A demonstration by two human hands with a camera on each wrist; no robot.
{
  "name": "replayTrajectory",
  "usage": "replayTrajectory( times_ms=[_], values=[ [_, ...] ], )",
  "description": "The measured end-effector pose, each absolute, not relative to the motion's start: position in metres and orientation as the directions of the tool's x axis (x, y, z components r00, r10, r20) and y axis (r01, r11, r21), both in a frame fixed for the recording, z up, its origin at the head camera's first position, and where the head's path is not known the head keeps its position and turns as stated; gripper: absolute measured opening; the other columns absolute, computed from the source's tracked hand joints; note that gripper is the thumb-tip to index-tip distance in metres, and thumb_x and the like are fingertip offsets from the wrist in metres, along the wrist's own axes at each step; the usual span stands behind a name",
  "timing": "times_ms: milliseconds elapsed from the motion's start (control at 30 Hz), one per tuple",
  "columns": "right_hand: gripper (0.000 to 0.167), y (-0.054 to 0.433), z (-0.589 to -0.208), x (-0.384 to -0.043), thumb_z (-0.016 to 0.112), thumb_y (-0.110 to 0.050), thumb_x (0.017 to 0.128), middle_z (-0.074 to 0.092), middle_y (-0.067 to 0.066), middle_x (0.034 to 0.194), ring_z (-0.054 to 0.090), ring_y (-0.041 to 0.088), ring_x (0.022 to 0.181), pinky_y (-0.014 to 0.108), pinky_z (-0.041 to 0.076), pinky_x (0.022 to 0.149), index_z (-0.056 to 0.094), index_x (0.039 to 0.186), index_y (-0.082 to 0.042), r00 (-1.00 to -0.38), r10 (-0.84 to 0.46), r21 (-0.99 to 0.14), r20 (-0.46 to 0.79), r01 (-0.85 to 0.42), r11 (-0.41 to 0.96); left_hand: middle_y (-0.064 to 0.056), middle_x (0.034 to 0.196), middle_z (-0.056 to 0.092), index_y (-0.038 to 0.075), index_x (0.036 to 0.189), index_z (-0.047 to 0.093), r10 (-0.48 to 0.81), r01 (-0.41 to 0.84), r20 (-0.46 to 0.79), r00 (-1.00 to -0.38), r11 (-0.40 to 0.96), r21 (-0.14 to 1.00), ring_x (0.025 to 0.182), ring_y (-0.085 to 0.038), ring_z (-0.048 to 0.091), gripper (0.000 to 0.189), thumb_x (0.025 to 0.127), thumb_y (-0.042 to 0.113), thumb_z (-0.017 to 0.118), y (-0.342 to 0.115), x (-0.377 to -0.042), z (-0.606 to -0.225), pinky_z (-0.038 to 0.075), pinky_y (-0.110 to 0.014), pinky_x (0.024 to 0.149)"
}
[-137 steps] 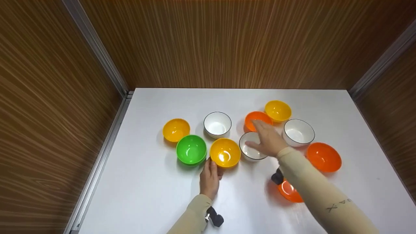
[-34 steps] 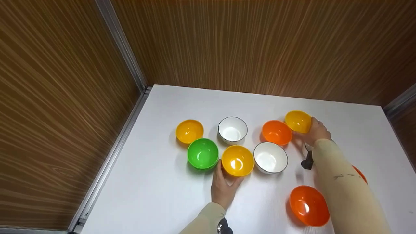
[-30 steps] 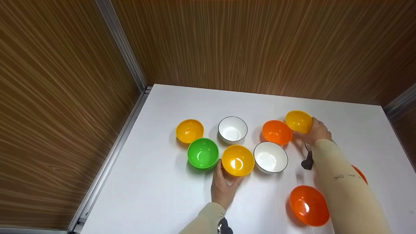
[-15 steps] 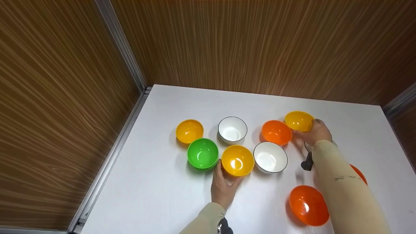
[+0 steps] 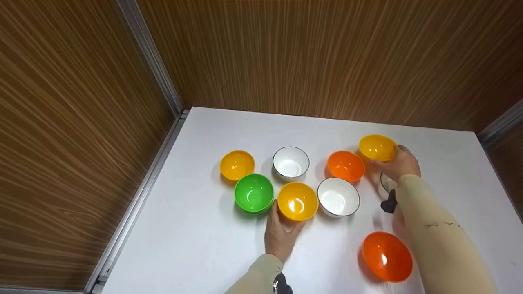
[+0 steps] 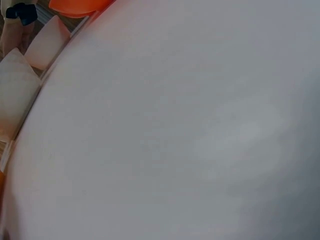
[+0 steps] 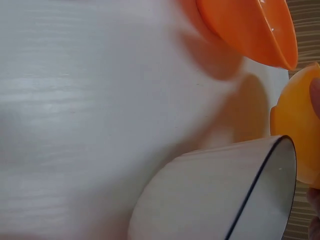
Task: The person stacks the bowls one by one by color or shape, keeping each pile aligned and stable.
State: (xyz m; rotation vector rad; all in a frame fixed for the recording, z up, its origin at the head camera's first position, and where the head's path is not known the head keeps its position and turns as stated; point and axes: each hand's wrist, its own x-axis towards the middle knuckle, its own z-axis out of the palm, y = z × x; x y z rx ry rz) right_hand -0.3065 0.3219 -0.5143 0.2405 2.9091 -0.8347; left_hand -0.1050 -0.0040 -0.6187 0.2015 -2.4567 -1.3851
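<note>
From here I see the right hand [image 5: 403,165] gripping the far yellow bowl [image 5: 376,148], which lies to its forward left.

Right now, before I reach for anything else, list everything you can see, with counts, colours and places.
Yellow bowls: 3, yellow, at the left end and one at each hand
White bowls: 3, white with dark rims, back centre, middle, partly behind the right wrist
Orange bowls: 2 in the head view, orange, back right and near right
Green bowl: 1 on top, possibly nested, green, left of centre
Table: 1, white, beneath the bowls
Panels: 3, brown wood-grain, left, back, right
Wrist devices: 2, dark, one per wrist
Sleeves: 2, cream, on both arms
Left hand: 1, around the middle yellow bowl
Right hand: 1, gripping the far-right yellow bowl
</note>
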Motion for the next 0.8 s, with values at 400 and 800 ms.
replayTrajectory(
  times_ms=[400,800],
  values=[
    [0.105,0.319,-0.498,-0.305,0.070,-0.064,0.074,0.025,0.025,0.152,0.030,0.049,0.131,0.066,0.022,0.107,0.031,0.149,-0.002,-0.990,0.118,-0.546,-0.081,0.143,0.825,-0.007,0.149,0.037,0.009,0.150,0.025,-0.281,0.024,0.195,-0.940,0.515,0.857,0.135,-0.020,0.038,0.103,0.074,0.063,0.069,-0.003,-0.114,-0.627,0.033,-0.036,0.111],
    [0.110,0.310,-0.475,-0.305,0.070,-0.065,0.073,0.022,0.023,0.155,0.026,0.049,0.135,0.066,0.021,0.108,0.026,0.150,0.000,-0.999,0.045,-0.550,0.029,0.022,0.835,-0.008,0.150,0.035,0.011,0.150,0.025,-0.281,-0.007,0.153,-0.947,0.497,0.867,0.136,-0.021,0.037,0.104,0.074,0.065,0.069,-0.001,-0.130,-0.628,0.033,-0.039,0.111]
  ],
)
